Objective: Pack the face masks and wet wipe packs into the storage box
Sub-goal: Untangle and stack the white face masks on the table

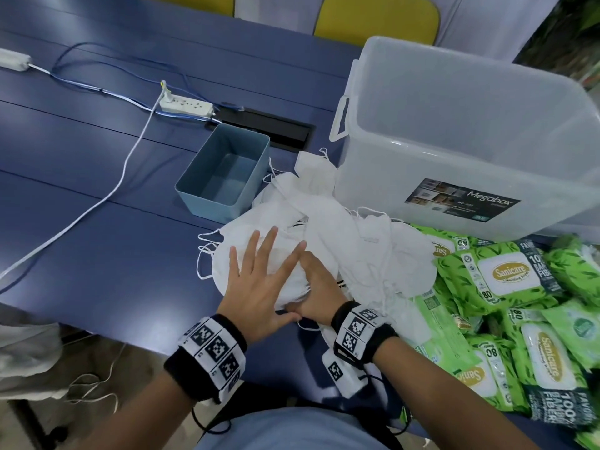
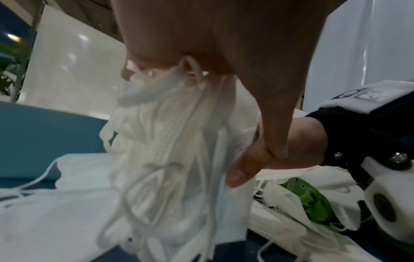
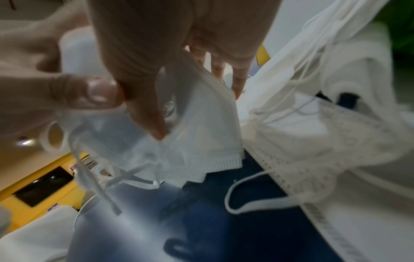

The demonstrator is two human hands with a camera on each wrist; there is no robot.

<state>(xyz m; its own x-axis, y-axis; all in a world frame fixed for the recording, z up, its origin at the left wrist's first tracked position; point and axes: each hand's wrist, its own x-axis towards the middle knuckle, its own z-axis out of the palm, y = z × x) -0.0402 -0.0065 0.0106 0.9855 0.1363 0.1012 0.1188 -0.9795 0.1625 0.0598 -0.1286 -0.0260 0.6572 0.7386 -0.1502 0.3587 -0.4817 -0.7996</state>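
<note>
A stack of white face masks [image 1: 224, 264] lies at the table's near edge. My left hand [image 1: 259, 254] presses flat on top of it, fingers straight and spread. My right hand [image 1: 316, 287] grips the stack's right side; in the right wrist view its thumb [image 3: 152, 120] pinches the masks [image 3: 201, 138] against the fingers behind. In the left wrist view the ear loops [image 2: 168, 150] hang under my left palm [image 2: 201, 35]. More loose masks [image 1: 367, 248] lie in a heap beside the clear storage box [image 1: 406, 164], which looks empty. Green wet wipe packs [image 1: 509, 274] lie at the right.
A small open blue tin [image 1: 207, 203] stands just left of the mask heap. A white power strip [image 1: 186, 105] and its cable [image 1: 123, 170] cross the blue table further left. A black cable hatch [image 1: 276, 131] sits behind the tin. Yellow chairs stand beyond the table.
</note>
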